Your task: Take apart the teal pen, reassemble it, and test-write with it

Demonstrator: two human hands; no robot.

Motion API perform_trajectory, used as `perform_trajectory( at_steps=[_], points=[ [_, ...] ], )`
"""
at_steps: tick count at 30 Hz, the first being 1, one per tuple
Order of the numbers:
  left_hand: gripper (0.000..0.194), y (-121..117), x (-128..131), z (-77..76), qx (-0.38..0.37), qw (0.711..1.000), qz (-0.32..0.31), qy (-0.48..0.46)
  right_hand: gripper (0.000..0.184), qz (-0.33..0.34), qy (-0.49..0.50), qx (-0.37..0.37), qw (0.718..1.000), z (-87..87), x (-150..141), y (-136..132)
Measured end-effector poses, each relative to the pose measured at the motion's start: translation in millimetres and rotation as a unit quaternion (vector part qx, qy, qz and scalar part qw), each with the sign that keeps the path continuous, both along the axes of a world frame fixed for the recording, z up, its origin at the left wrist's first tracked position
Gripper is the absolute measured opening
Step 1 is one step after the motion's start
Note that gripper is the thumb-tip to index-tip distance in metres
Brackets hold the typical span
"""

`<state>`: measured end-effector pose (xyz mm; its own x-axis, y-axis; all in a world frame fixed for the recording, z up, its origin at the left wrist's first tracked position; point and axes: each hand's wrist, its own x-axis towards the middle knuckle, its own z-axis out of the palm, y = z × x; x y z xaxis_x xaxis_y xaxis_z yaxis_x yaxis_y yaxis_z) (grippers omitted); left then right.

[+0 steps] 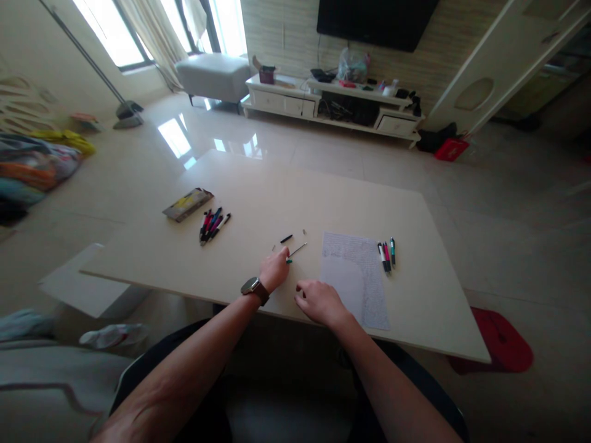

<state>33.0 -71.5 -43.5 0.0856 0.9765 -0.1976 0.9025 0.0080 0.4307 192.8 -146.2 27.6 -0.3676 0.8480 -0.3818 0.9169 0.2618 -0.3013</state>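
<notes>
- A bright living room with glossy floor tiles, a wall-mounted television (376, 18) and a long white low cabinet (281, 101)
- In front, a wide off-white surface (277, 184); its near edge runs under both wrists, and a broad stretch reaches past the small parts to the far edge
- The left hand (275, 269), a watch (252, 285) on its wrist, reaches in over the near edge, palm down, fingers closed on a small green piece (289, 261)
- A thin rod (298, 249) points away from those fingers; whether it is gripped, I cannot tell
- The right hand (321, 301) lies low near the edge, overlapping the written paper (372, 283), fingers loosely curled; their hold is unclear
- Just beyond the left hand, a short black piece (286, 238)
- Three pens (386, 256) right of the paper; a pen pile (213, 226) and flat case (188, 204) far left
</notes>
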Motion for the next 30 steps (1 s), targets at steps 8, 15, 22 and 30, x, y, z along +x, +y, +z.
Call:
perform_trajectory(
  at_steps=[8,15,22,30],
  points=[
    [0.018,2.4,7.4,0.5,-0.041,0.997,-0.025,-0.058,0.023,-0.054,0.021,0.017,0.998,-2.6,7.8,1.2],
    [0.030,0.6,19.0,34.4,-0.088,0.924,-0.220,-0.301,0.032,-0.252,0.259,0.105,0.927,-0.3,26.2,19.5],
    [0.032,-2.7,9.3,48.4,-0.103,0.891,-0.238,-0.374,0.029,-0.328,0.515,0.174,0.773,5.1,21.9,26.4],
    [0.028,-5.4,5.5,50.7,-0.084,0.896,-0.249,-0.358,0.023,-0.279,0.529,0.145,0.788,-0.3,13.8,21.3]
  ],
)
